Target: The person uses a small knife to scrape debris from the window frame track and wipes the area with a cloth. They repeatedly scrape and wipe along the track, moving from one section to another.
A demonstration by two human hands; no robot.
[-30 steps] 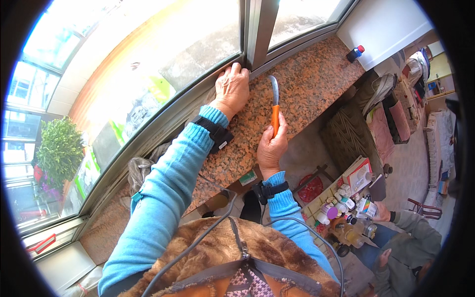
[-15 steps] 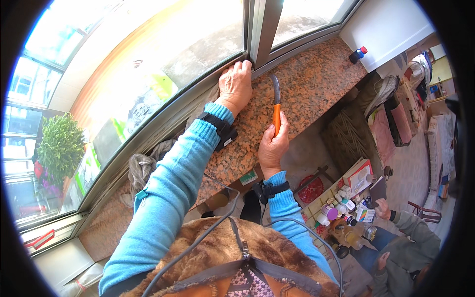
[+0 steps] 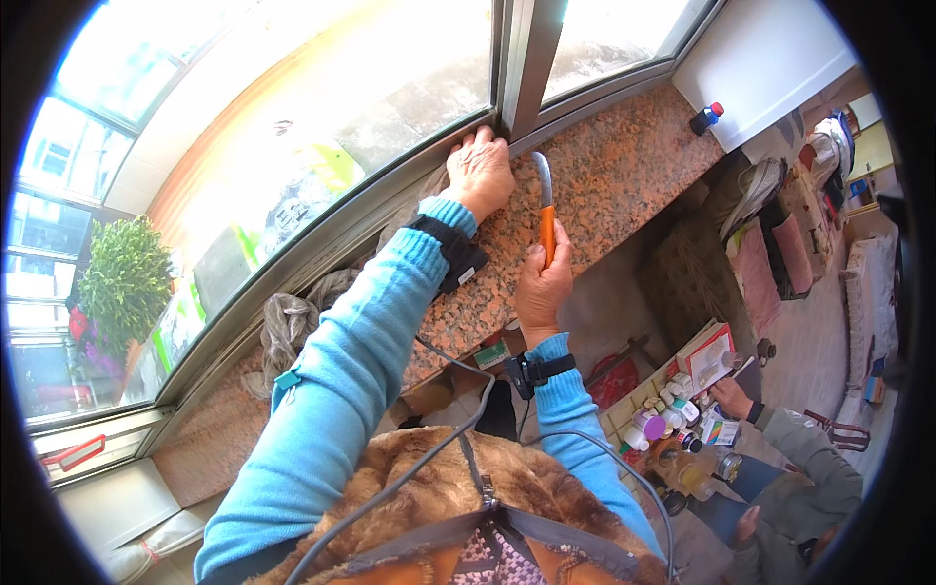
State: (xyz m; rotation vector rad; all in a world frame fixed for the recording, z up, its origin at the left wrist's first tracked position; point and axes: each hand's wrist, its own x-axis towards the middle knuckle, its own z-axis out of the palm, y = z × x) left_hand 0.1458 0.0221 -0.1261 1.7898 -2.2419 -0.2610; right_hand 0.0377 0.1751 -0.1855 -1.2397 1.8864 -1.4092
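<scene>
My left hand point(image 3: 480, 175) is pressed to the lower corner of the window frame, just left of the upright post point(image 3: 531, 68). Its fingers are curled toward the track, and whatever they hold is hidden. Grey cloth point(image 3: 290, 327) lies bunched along the sill beside my left forearm, and a strip of it runs up the track toward that hand. My right hand point(image 3: 543, 292) is closed round the orange handle point(image 3: 547, 232) of a small sickle-shaped knife. Its curved metal blade point(image 3: 542, 171) points up over the speckled granite sill point(image 3: 624, 161), right of my left hand.
A small dark bottle with a red cap point(image 3: 706, 118) stands at the sill's far right end. To the lower right, a co-worker's hand point(image 3: 731, 398) reaches over a low table crowded with jars and boxes point(image 3: 673, 414). A dark cable point(image 3: 429, 444) crosses before my chest.
The view has shifted slightly. My left hand stays at the frame corner and my right hand keeps the knife. The co-worker's hand has moved onto the low table by the papers.
</scene>
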